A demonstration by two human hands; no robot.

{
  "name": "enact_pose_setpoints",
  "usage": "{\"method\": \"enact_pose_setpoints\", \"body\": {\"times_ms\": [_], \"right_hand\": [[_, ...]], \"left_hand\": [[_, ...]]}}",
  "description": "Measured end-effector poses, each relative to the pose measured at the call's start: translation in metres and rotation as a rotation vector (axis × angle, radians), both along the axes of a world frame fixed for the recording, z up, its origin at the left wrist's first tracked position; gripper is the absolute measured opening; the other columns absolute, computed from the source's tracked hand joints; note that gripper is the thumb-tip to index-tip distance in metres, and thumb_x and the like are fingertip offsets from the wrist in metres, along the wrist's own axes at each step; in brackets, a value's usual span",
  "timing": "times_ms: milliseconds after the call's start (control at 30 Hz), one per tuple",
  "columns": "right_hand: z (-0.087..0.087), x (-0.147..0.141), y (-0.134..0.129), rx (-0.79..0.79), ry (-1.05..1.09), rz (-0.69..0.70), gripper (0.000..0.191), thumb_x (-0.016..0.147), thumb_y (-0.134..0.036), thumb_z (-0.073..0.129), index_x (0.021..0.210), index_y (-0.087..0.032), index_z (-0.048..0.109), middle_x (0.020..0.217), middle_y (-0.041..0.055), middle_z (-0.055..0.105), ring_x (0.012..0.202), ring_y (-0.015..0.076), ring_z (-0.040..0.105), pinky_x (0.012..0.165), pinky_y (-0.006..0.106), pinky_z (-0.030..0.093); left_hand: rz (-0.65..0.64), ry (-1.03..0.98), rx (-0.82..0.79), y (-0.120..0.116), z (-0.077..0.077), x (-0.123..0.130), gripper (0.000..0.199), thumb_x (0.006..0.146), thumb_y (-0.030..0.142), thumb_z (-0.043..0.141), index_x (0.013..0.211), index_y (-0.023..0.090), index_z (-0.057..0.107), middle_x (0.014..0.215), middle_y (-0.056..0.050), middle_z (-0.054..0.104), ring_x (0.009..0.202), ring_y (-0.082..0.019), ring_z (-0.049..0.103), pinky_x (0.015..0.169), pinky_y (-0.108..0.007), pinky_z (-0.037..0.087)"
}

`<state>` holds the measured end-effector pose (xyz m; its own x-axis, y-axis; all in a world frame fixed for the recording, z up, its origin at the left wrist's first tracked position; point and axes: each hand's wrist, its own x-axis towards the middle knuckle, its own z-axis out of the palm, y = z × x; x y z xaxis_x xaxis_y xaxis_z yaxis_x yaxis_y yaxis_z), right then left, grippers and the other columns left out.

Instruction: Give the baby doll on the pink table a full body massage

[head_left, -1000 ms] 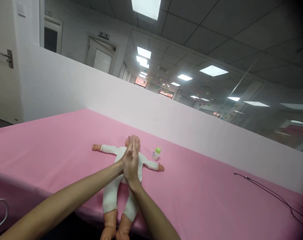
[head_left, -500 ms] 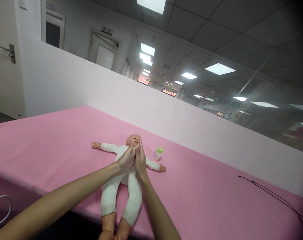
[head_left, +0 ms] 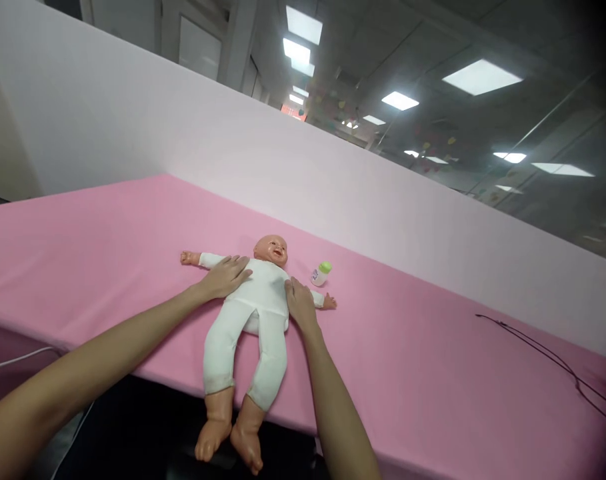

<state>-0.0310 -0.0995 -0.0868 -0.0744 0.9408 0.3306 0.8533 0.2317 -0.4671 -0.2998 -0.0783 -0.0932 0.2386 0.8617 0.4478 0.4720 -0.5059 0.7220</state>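
Note:
A baby doll [head_left: 265, 287] with a white cloth body lies on its back on the pink table cover [head_left: 403, 360], arms spread and feet hanging over the front edge. My left hand [head_left: 227, 276] rests flat on the doll's shoulder and upper chest at the left, fingers stretched out. At the right side of its chest, by the other shoulder, lies my right hand [head_left: 299, 303], fingers extended and partly turned from view. Neither hand grips anything. A small bottle [head_left: 321, 274] with a green cap stands on the cover just beyond my right hand.
A thin black cable [head_left: 537, 353] lies along the right side of the table. Behind the table runs a low white wall [head_left: 333, 180]. A white cord [head_left: 20, 360] hangs by the front edge at the left.
My hands were together over the doll's lower face. They have parted and moved down to either side of its chest, leaving the face uncovered. The view has tilted downward.

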Motion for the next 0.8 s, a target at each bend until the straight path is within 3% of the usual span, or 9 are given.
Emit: {"method": "enact_pose_setpoints", "body": {"times_ms": [133,233,300,367,433,500,567,700,800], "right_hand": [[0.0,0.01,-0.004,-0.04,-0.186,-0.19,0.061,0.109,-0.051,0.021,0.111,-0.018,0.071,0.125,0.0196,0.072,0.126,0.0339,0.059,0.12,0.064,0.015],[0.002,0.029,-0.004,-0.022,-0.216,-0.332,0.058,0.107,-0.053,0.03,0.126,-0.014,0.068,0.145,0.0263,0.058,0.14,0.041,0.046,0.117,0.07,0.014],[0.005,0.036,-0.004,0.027,-0.172,-0.365,0.063,0.106,-0.054,0.031,0.142,-0.011,0.058,0.16,0.0272,0.041,0.149,0.0418,0.034,0.118,0.069,0.017],[0.007,0.033,-0.004,0.07,-0.089,-0.297,0.069,0.105,-0.057,0.028,0.153,-0.01,0.046,0.167,0.0239,0.029,0.154,0.038,0.027,0.121,0.063,0.02],[0.007,0.02,-0.005,0.077,-0.009,-0.137,0.073,0.105,-0.061,0.026,0.158,-0.012,0.04,0.17,0.0187,0.025,0.157,0.0321,0.024,0.124,0.054,0.023],[0.004,0.004,-0.005,0.054,0.032,0.039,0.075,0.104,-0.064,0.026,0.159,-0.014,0.039,0.17,0.0151,0.029,0.158,0.028,0.025,0.127,0.048,0.022],[0.001,-0.007,-0.005,0.031,0.044,0.152,0.076,0.104,-0.065,0.026,0.158,-0.014,0.041,0.167,0.0145,0.036,0.156,0.0268,0.029,0.128,0.045,0.021],[-0.002,-0.007,-0.006,0.027,0.063,0.147,0.072,0.105,-0.063,0.026,0.153,-0.014,0.048,0.159,0.0163,0.048,0.149,0.0295,0.042,0.124,0.046,0.029],[0.001,0.0,-0.007,0.037,-0.019,0.062,0.062,0.106,-0.058,0.028,0.142,-0.017,0.058,0.147,0.0166,0.06,0.136,0.0322,0.054,0.114,0.046,0.038]], "left_hand": [[0.144,0.3,0.071,0.004,-0.008,-0.012,0.051,0.1,0.059,0.044,0.126,0.021,0.066,0.143,-0.018,0.063,0.141,-0.038,0.048,0.123,-0.057,0.021],[0.327,0.433,0.084,0.005,-0.005,-0.026,0.053,0.099,0.057,0.044,0.128,0.018,0.066,0.142,-0.022,0.062,0.139,-0.043,0.048,0.12,-0.064,0.018],[0.379,0.415,0.099,0.004,-0.001,-0.031,0.056,0.1,0.056,0.041,0.129,0.016,0.067,0.144,-0.024,0.06,0.141,-0.044,0.045,0.12,-0.064,0.016],[0.312,0.341,0.131,0.001,0.004,-0.029,0.059,0.102,0.056,0.036,0.136,0.017,0.064,0.151,-0.021,0.055,0.148,-0.041,0.039,0.124,-0.059,0.015],[0.135,0.269,0.138,-0.002,0.007,-0.021,0.062,0.102,0.057,0.036,0.146,0.019,0.057,0.16,-0.016,0.047,0.153,-0.035,0.032,0.127,-0.053,0.013],[-0.047,0.229,0.102,-0.005,0.006,-0.013,0.064,0.101,0.058,0.038,0.153,0.022,0.05,0.165,-0.01,0.041,0.156,-0.031,0.028,0.128,-0.048,0.011],[-0.138,0.225,0.058,-0.005,0.002,-0.007,0.066,0.102,0.06,0.037,0.155,0.023,0.046,0.167,-0.008,0.036,0.158,-0.029,0.024,0.129,-0.046,0.01],[-0.09,0.368,0.046,-0.001,-0.006,-0.01,0.073,0.104,0.059,0.028,0.159,0.012,0.039,0.167,-0.015,0.034,0.157,-0.029,0.027,0.128,-0.046,0.016],[0.007,0.519,0.097,0.001,-0.008,-0.014,0.071,0.106,0.054,0.023,0.157,0.008,0.041,0.163,-0.018,0.042,0.152,-0.032,0.037,0.125,-0.048,0.023]]}}
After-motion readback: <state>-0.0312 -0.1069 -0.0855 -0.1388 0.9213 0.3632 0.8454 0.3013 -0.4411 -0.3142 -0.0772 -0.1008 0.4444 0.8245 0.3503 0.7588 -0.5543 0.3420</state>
